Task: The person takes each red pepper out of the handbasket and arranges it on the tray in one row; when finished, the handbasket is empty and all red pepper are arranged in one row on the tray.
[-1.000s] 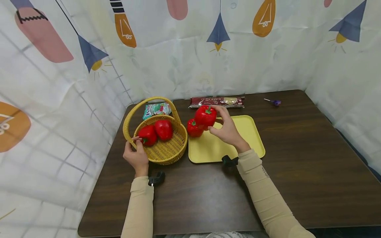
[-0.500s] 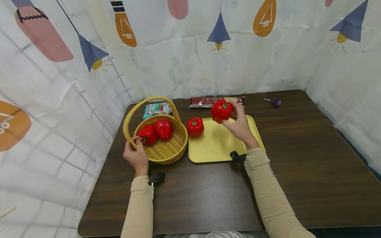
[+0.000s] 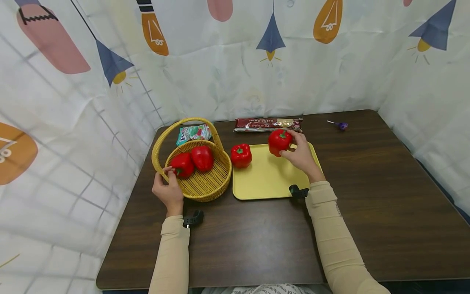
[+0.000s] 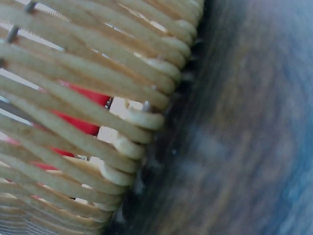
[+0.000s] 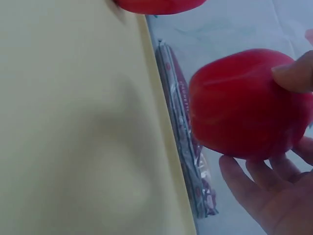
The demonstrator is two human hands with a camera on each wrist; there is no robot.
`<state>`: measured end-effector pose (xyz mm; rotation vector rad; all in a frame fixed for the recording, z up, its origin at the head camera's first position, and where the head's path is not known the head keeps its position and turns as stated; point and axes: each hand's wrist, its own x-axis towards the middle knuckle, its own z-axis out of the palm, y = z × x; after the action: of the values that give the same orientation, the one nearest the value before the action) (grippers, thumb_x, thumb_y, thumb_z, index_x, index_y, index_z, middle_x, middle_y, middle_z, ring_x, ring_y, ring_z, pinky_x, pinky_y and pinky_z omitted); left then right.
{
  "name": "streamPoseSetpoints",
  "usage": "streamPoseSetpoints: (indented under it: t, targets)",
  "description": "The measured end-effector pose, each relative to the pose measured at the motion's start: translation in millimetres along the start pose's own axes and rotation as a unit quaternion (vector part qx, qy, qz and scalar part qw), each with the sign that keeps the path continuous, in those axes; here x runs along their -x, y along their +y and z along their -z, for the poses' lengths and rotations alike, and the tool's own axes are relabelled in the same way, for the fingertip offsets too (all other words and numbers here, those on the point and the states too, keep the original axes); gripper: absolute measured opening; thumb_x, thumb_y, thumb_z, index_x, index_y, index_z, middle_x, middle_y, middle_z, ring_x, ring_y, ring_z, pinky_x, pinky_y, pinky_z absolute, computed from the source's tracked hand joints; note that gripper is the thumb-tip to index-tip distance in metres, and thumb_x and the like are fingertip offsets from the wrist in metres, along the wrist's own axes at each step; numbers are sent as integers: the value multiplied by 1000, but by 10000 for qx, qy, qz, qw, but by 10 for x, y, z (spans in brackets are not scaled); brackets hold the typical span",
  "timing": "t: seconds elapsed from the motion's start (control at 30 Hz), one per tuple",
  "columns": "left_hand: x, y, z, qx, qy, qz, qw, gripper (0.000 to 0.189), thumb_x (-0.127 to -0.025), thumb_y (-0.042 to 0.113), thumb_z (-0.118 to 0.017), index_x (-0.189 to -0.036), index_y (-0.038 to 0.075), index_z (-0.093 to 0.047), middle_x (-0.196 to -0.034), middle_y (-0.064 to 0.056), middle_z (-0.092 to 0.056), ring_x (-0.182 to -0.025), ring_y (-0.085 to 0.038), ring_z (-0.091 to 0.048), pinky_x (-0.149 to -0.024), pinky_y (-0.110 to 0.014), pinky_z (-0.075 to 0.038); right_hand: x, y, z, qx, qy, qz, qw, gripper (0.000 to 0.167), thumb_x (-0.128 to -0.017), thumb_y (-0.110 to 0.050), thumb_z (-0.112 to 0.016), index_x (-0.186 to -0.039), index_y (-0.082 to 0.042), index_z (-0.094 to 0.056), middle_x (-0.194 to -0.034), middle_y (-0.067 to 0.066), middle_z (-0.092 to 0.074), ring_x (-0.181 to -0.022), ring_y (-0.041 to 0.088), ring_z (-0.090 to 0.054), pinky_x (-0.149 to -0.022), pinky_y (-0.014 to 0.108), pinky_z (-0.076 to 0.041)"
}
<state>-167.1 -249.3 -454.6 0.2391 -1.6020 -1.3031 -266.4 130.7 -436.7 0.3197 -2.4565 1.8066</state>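
Observation:
My right hand (image 3: 302,154) grips a red bell pepper (image 3: 279,142) above the right part of a yellow tray (image 3: 268,183). In the right wrist view the thumb lies on one side of that pepper (image 5: 244,105) and the fingers on the other, with its shadow on the tray. A second red bell pepper (image 3: 241,155) sits at the tray's left end. My left hand (image 3: 168,191) holds the base of the handle of a yellow wicker basket (image 3: 216,185), in which two red peppers (image 3: 202,158) lie. The basket's weave (image 4: 73,112) fills much of the left wrist view.
Behind the tray lies a dark red spaghetti packet (image 3: 268,124). A teal snack packet (image 3: 193,134) is behind the basket, partly hidden by it. A purple lollipop (image 3: 342,126) lies at the back right of the brown table (image 3: 235,245). A patterned curtain hangs behind.
My right hand has carried its pepper rightward from over the pepper at the tray's left end, then slightly lower over the tray's right part. My left hand has stayed at the basket handle.

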Motion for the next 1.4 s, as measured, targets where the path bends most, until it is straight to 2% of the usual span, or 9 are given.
streamPoseSetpoints:
  t: [0.53, 0.63, 0.7, 0.8, 0.93, 1.03, 1.1, 1.2, 1.4]
  targets:
    - [1, -2, 10, -5, -49, 24, 10000, 16, -90, -4, -55, -93, -15, -66, -86, -32, -66, -85, -46, -61, -82, -21, -47, 11, 105, -170, 699, -1004, -88, 9924, 78, -80, 5, -72, -149, -9, -37, -144, 20, -35, -127, 43, -45, -97, 51, -47]
    - [-7, -100, 13, -50, -29, -14, 10000, 15, -91, -1, -57, -92, -10, -68, -85, -25, -69, -84, -38, -63, -82, -20, -47, 14, 119, -180, 676, -1034, -91, 9923, 78, -81, 5, -70, -149, -11, -37, -148, 18, -34, -130, 44, -43, -96, 53, -47]
    - [-11, -105, 14, -67, -34, 14, 10000, 14, -91, -1, -57, -92, -9, -68, -85, -24, -69, -84, -36, -64, -82, -21, -47, 10, 128, -187, 644, -1027, -79, 9926, 77, -82, 6, -69, -149, -12, -37, -150, 17, -34, -131, 44, -42, -96, 53, -47]
    - [-24, -232, 19, -98, -16, -20, 9999, 14, -92, 2, -58, -92, -6, -70, -84, -18, -70, -82, -25, -65, -82, -21, -47, 6, 131, -199, 542, -1024, -112, 9932, 76, -82, 4, -71, -149, -13, -38, -150, 16, -34, -132, 43, -42, -96, 53, -47]
    - [-17, -158, 17, -104, -21, 6, 9999, 15, -91, -1, -56, -93, -10, -68, -85, -23, -69, -82, -27, -65, -81, -21, -47, -1, 128, -231, 432, -975, -117, 9942, 72, -84, -5, -74, -147, -13, -40, -148, 15, -37, -129, 43, -43, -97, 52, -47]
    - [1, -3, 10, -70, -26, 38, 10000, 15, -90, -4, -55, -93, -14, -66, -86, -29, -67, -84, -38, -63, -81, -20, -46, -8, 132, -257, 360, -913, -164, 9950, 74, -85, -10, -75, -148, -12, -37, -148, 15, -38, -128, 42, -44, -97, 51, -46]
    - [5, 20, 12, -25, -41, 43, 10000, 15, -90, -5, -55, -93, -15, -66, -86, -31, -66, -84, -42, -61, -82, -21, -46, -10, 134, -263, 298, -887, -258, 9953, 79, -85, -9, -74, -151, -10, -31, -148, 17, -37, -129, 42, -43, -99, 51, -46]
    - [7, 28, 10, -34, -39, 36, 10000, 15, -90, -5, -56, -93, -16, -66, -86, -31, -66, -84, -41, -61, -82, -21, -46, -10, 134, -268, 244, -848, -424, 9952, 83, -85, -9, -74, -152, -8, -26, -150, 18, -35, -131, 42, -42, -100, 51, -45]
    - [3, 15, 10, -49, -47, -20, 10000, 14, -90, -5, -56, -93, -15, -66, -86, -31, -66, -83, -35, -63, -84, -21, -47, -17, 138, -297, 338, -929, -341, 9945, 76, -85, -11, -75, -149, -6, -34, -147, 18, -40, -129, 43, -45, -100, 52, -44]
